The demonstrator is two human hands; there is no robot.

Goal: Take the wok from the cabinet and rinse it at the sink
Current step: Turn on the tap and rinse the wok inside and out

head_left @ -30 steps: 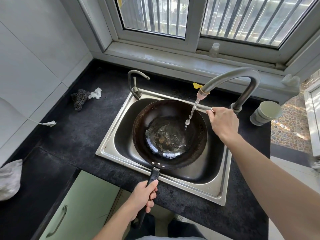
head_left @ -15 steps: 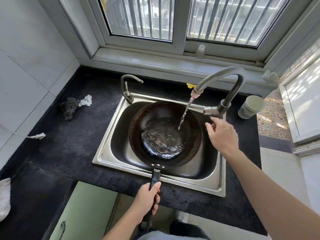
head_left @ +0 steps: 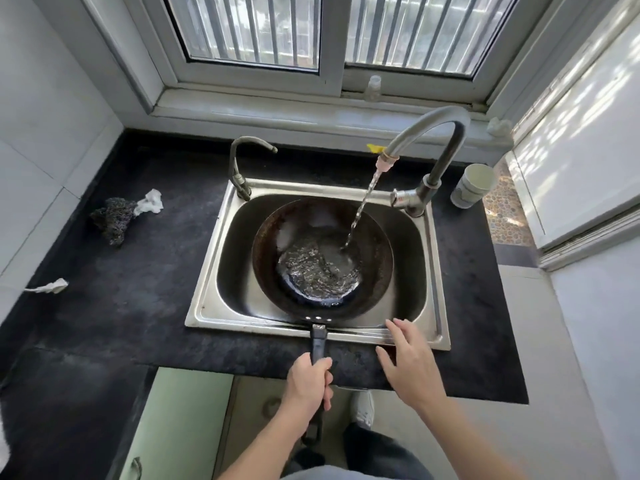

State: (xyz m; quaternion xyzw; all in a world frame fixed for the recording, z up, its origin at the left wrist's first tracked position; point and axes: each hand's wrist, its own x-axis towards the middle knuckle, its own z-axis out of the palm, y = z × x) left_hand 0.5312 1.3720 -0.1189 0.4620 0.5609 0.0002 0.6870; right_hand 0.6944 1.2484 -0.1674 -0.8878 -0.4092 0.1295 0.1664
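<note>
Head camera looks down on my left hand (head_left: 306, 382) clenched round the handle (head_left: 318, 344) of the wok (head_left: 268, 261), held in the sink (head_left: 214, 315) under the running tap (head_left: 446, 133), water pooling inside, while my right hand (head_left: 408, 367) hovers spread and empty over the sink's near rim.

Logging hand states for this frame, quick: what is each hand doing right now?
Left hand: closed, gripping the wok handle.
Right hand: open, fingers spread, holding nothing, near the sink front edge.
</note>
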